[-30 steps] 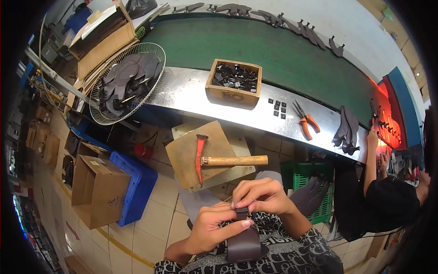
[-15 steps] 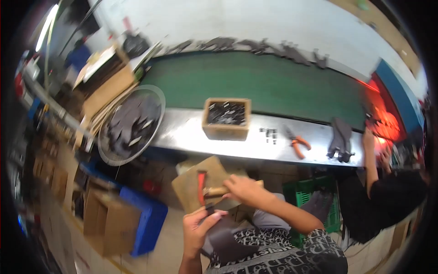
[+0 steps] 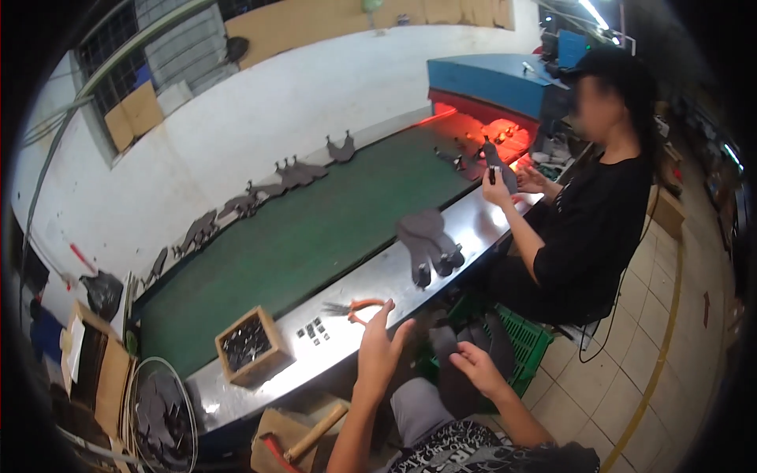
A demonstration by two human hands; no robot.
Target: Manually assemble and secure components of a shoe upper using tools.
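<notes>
My left hand (image 3: 380, 351) is raised at the bench's front edge, thumb and fingers apart, with nothing in it. Its fingertips overlap the orange handle of the pliers (image 3: 364, 303); I cannot tell if they touch. Pinched in my right hand (image 3: 482, 370) is a flat dark grey piece (image 3: 444, 342), held over the green crate (image 3: 530, 340) with similar grey pieces. A hammer (image 3: 318, 432) with a wooden handle and red head lies on a tan board (image 3: 266, 430) at the lower left. Small dark clips (image 3: 314, 329) lie beside the pliers.
A wooden box (image 3: 274, 345) of small dark parts stands on the metal ledge (image 3: 347, 335) along the green belt (image 3: 292, 229). Left of it is a round bin (image 3: 192, 414) of grey pieces. At right, a co-worker (image 3: 595, 213) handles a grey piece near a red-lit blue machine (image 3: 489, 83).
The view has swung right. My right hand has left the hammer on the board and now holds a grey piece at the crate. My left hand, earlier holding a grey piece, is now empty near the pliers.
</notes>
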